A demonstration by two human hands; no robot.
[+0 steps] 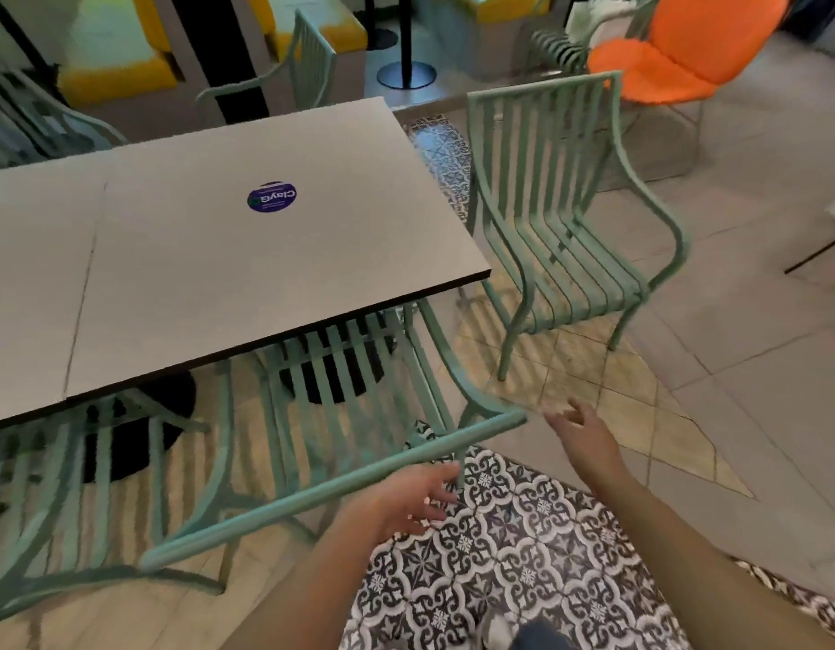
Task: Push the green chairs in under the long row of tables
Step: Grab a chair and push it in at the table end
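At the near edge of the long grey table (228, 255), a green slatted chair (340, 415) sits w/ its seat partly tucked under the tabletop and its top rail toward the viewer. The left hand (406, 501) is just at that rail, near its right end, fingers loosely spread, grip wide, holding nothing; whether it touches the rail is hard to tell through motion blur. The right hand (582, 431) hovers just beyond the rail's right end, also w/ grip wide and empty, above the tiled floor (734, 368).

A second green chair (561, 227) stands off the table's right end, clear of it and angled, not under the tabletop at all. Another green chair (54, 485) sits at the near edge further left, seat partly under. More green chairs (308, 63) show along the far edge. An orange chair (687, 49) stands in the far right bkgd.

Judgement: the near chair looks mostly in; the end chair probably comes next. To do it well: take the backrest top w/ both hands, turn the chair square to the table, then push low and straight so the armrests pass under the edge w/o catching. Watch the legs on the tile joints; they may snag.
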